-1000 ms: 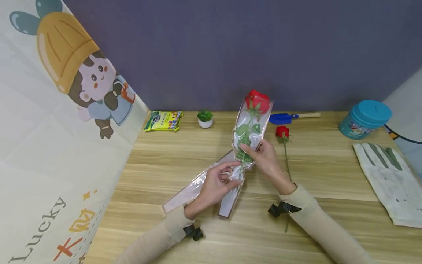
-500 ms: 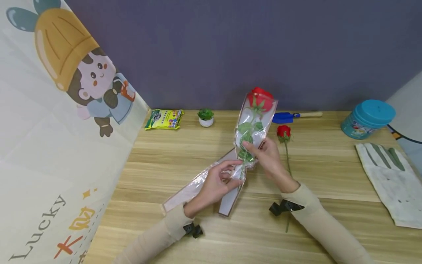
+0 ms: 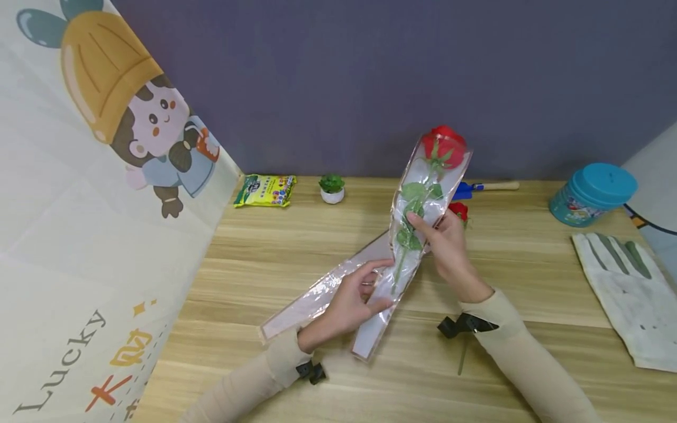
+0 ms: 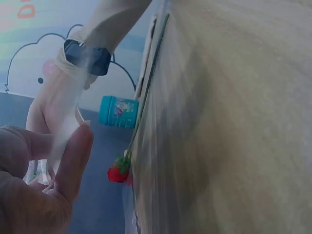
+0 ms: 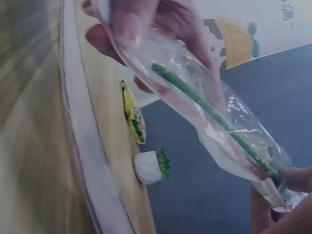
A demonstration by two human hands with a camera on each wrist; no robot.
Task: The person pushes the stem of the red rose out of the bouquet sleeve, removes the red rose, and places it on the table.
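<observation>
A red rose (image 3: 444, 145) with green leaves lies inside a clear-fronted flower sleeve (image 3: 378, 323), held tilted above the table. My right hand (image 3: 449, 249) grips the sleeve's right edge at mid-length, thumb over the leaves. Lower down, my left hand (image 3: 346, 302) holds the sleeve between thumb and fingers, near the stem's end. The right wrist view shows the green stem (image 5: 204, 105) through the film, its cut end close to the left fingers. Behind the left hand, a second flat sleeve (image 3: 312, 299) lies on the table. My right hand and arm partly hide a smaller red rose (image 4: 118, 170).
Along the back stand a yellow-green packet (image 3: 267, 191), a small potted succulent (image 3: 332, 189) and a blue trowel (image 3: 492, 186), partly covered by the sleeve. To the right are a teal tub (image 3: 592, 194) and a white-grey glove (image 3: 629, 299). A dark wall (image 3: 317, 88) rises behind the table.
My right hand has moved up and right with the rose. The sleeve's bunched middle has straightened, baring the lower stem, while my left hand stays nearly in place.
</observation>
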